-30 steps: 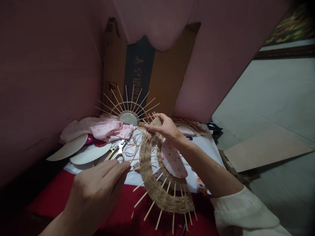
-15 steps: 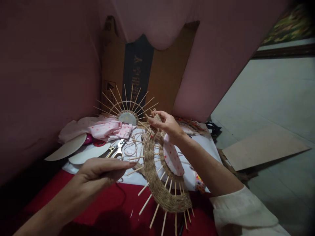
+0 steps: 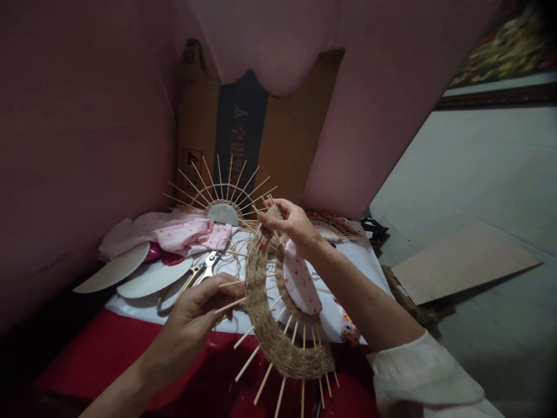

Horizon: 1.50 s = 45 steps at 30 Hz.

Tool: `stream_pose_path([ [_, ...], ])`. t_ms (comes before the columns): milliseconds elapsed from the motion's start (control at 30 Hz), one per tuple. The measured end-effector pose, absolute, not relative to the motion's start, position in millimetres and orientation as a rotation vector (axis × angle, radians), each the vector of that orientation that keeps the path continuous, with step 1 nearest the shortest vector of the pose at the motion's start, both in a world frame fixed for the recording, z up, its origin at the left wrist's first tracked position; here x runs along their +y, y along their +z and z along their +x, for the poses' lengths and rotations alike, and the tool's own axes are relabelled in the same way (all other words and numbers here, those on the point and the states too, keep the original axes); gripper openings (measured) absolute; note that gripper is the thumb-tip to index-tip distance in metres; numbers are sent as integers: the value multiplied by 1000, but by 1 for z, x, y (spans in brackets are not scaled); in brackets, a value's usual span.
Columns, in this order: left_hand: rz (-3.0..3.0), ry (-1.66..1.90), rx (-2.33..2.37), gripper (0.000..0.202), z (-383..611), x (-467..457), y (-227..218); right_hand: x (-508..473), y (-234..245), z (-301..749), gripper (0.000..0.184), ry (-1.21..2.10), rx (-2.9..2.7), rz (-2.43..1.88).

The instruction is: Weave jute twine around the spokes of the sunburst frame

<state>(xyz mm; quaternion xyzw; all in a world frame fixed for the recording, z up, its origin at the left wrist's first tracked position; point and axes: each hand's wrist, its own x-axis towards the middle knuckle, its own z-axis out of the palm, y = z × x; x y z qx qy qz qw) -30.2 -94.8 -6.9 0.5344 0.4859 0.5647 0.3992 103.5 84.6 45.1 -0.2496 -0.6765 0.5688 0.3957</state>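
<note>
My right hand [image 3: 291,225] grips the upper end of a half-round twine weaving [image 3: 261,296] built on thin wooden sticks, holding it up on its side. The woven band curves around a half disc covered in spotted pink fabric [image 3: 300,278], and bare stick ends fan out past the outer edge. My left hand [image 3: 209,305] is at the weaving's left edge, fingers closed behind two sticks; the twine they pinch is mostly hidden. Gold-handled scissors [image 3: 204,266] lie just beyond the left hand, beside loose twine [image 3: 235,261].
Another stick-and-twine half circle [image 3: 223,213] stands at the back against a cardboard box [image 3: 287,145]. Spotted pink fabric [image 3: 191,232] and two pale half discs [image 3: 154,278] lie left. A white sheet [image 3: 365,273] covers part of the red surface [image 3: 100,354]. A flat board [image 3: 465,261] is on the right.
My left hand has moved from beside the weaving to its outer sticks, its fingers now behind them. My right hand keeps its grip; the view has shifted slightly.
</note>
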Motion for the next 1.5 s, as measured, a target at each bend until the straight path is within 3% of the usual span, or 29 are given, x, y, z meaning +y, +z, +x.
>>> stream_pose_path([
  [567, 837, 1520, 1350, 30, -18, -74, -9, 103, 34, 108, 56, 1349, -1753, -710],
  [800, 832, 1548, 1310, 30, -31, -70, -22, 97, -4, 162, 46, 1564, -1687, -1033],
  [967, 801, 1542, 1296, 30, -32, -72, -23, 54, -28, 191, 41, 1976, -1628, -909],
  [1100, 771, 1539, 1268, 27, -33, -71, -17, 36, -27, 187, 46, 1987, -1516, -854],
  [1267, 849, 1521, 1137, 23, -40, -56, 8, 28, -15, 180, 34, 1963, -1340, -726],
  [1500, 1075, 1393, 1052, 20, -41, -5, 19, 24, -24, 177, 34, 1979, -956, -618],
])
